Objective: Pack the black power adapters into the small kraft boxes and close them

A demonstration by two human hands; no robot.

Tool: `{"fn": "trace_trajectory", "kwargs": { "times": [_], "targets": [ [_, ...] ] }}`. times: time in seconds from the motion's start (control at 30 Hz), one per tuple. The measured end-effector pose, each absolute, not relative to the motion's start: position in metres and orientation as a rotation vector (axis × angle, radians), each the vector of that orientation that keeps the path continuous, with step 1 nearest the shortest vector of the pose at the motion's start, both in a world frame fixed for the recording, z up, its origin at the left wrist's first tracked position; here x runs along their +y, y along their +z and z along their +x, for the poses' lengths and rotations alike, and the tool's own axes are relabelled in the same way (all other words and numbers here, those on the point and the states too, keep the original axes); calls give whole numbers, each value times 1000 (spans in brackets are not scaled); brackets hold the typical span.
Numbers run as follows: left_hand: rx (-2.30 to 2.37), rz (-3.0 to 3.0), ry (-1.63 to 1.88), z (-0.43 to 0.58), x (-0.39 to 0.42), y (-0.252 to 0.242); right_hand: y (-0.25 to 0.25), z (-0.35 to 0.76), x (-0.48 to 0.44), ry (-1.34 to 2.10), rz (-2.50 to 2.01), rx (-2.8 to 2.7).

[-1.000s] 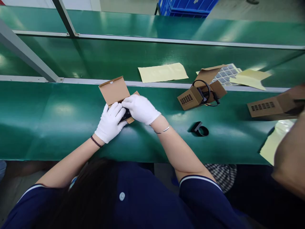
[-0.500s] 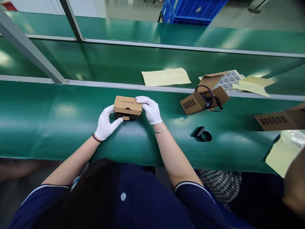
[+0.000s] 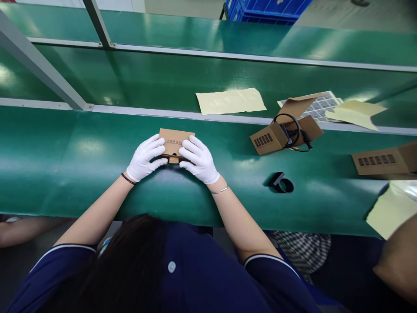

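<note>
Between my white-gloved hands sits a small brown cardboard box (image 3: 174, 139) with dark print on its lid. A tuck flap sticks out at its front edge, where a dark gap shows under the lid. My left hand (image 3: 146, 158) grips the left side, fingers over the top and thumb at the front. On the opposite side my right hand (image 3: 199, 160) holds it the same way, fingers on the lid. The box's underside is hidden.
To the right lie an open cardboard box (image 3: 264, 140) with a black cable (image 3: 297, 130) and a black ring-shaped part (image 3: 282, 184). A yellow sheet (image 3: 231, 101) lies beyond the metal rail. Another carton (image 3: 379, 163) and a person's arm (image 3: 399, 256) are at far right.
My right hand has moved from the box's top right corner down around its right side, fingers on the lid. My left fingers have come up over the lid, which sits lower.
</note>
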State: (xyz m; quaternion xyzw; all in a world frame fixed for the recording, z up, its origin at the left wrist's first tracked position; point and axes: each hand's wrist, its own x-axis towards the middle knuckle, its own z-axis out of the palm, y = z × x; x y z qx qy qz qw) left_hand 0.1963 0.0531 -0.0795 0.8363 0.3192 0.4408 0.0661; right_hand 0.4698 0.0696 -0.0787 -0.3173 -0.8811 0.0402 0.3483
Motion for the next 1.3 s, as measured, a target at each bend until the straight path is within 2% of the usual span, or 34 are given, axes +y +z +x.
{"fn": "trace_trajectory", "kwargs": {
  "times": [0.23, 0.6, 0.93, 1.3],
  "targets": [
    [905, 2560, 1329, 199, 57, -79, -68, 454, 51, -52, -852, -2349],
    [1127, 2368, 1198, 204, 52, -83, -57, 444, 53, 268, -953, -2359],
    [1140, 2365, 1316, 210, 52, -84, -85, 435, 41, 143, -1009, -2187],
    [1222, 2297, 1385, 218, 54, -90, -89, 432, 39, 9, -1032, -2143]
  ]
}}
